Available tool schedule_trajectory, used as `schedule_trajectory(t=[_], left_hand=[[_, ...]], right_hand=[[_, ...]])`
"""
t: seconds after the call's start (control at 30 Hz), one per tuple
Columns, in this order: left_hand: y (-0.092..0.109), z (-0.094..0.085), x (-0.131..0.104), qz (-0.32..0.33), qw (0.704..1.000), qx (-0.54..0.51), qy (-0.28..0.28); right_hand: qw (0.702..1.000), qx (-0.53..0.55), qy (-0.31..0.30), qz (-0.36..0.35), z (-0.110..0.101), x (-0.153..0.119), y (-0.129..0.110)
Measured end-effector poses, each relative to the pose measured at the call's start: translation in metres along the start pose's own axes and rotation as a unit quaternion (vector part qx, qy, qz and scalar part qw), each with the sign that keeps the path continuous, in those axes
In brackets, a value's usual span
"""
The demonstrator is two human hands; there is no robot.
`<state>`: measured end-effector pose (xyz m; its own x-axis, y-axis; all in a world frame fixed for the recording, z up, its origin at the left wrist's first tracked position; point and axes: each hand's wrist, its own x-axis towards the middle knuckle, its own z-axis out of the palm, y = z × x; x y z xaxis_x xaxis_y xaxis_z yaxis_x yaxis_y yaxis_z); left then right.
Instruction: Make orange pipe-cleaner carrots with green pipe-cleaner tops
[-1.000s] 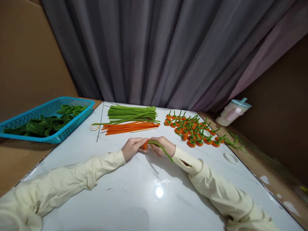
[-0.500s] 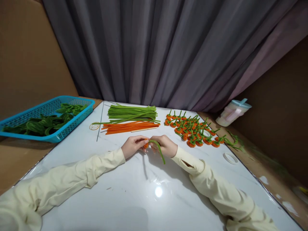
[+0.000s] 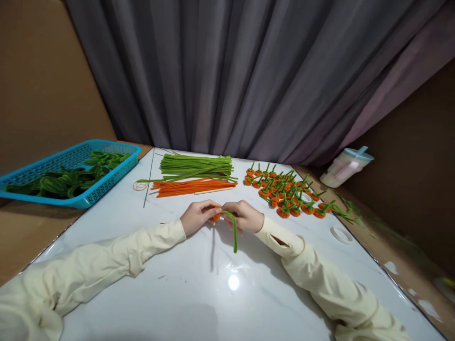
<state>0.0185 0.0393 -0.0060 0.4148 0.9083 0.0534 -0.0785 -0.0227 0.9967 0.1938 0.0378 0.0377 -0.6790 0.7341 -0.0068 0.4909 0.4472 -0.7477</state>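
Observation:
Between the fingertips of my left hand (image 3: 199,217) is a small orange pipe-cleaner pumpkin (image 3: 216,214), partly covered by the fingers. A green pipe cleaner (image 3: 233,233) comes out from it, arches to the right and hangs down over the table. My right hand (image 3: 247,217) is closed at the pumpkin's right side, its thumb and forefinger pinched on the green pipe cleaner near its base. Both hands meet just above the white table. Past them lie a bundle of orange pipe cleaners (image 3: 195,187) and a pile of green pipe cleaners (image 3: 195,165).
Finished-looking orange pumpkins with green stems (image 3: 284,192) cluster at the right, near a white tape roll (image 3: 341,234). A blue basket (image 3: 80,202) with green looped pieces stands left. A lidded cup (image 3: 346,166) is at the back right, before a grey curtain (image 3: 199,71).
The free end of the green pipe cleaner has swung left and downward and now hangs nearly straight. Both hands have stayed in almost the same place.

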Motion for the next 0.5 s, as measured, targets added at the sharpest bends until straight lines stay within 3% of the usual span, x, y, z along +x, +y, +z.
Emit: schedule_trajectory(t=[0.13, 0.33, 0.5], left_hand=[[0.001, 0.0, -0.001, 0.009, 1.0, 0.023, -0.002], [0.003, 0.0, -0.002, -0.003, 0.999, 0.033, -0.019], [0.004, 0.0, 0.0, -0.039, 0.999, 0.008, -0.026]], right_hand=[[0.996, -0.075, 0.013, -0.035, 0.002, 0.0, 0.0], [0.962, -0.238, -0.008, -0.13, 0.001, 0.0, 0.007], [0.922, -0.372, -0.017, -0.106, 0.011, -0.003, 0.003]])
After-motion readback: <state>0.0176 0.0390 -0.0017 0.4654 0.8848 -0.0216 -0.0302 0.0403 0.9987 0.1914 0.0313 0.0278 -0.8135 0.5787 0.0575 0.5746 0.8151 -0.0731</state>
